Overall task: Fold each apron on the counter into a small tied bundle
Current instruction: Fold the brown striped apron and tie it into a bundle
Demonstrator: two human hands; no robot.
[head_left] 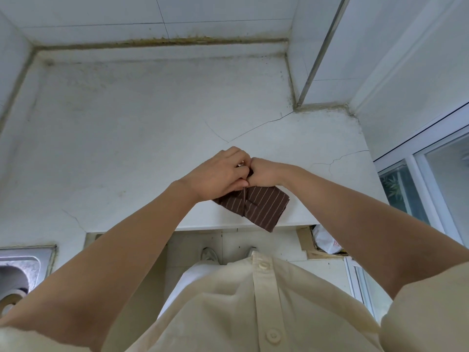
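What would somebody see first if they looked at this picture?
Two bare hands meet in the middle, the left hand and the right hand pinching at the top of a folded brown striped cloth apron. It lies at the front edge of a cracked white counter, one corner hanging over; a shiny steel sink sits at lower left.

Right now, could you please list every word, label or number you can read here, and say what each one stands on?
No text here can be read.
On the bag below the counter: small red print, too small and blurred to read.
On the apron: stripes only, no label in view.
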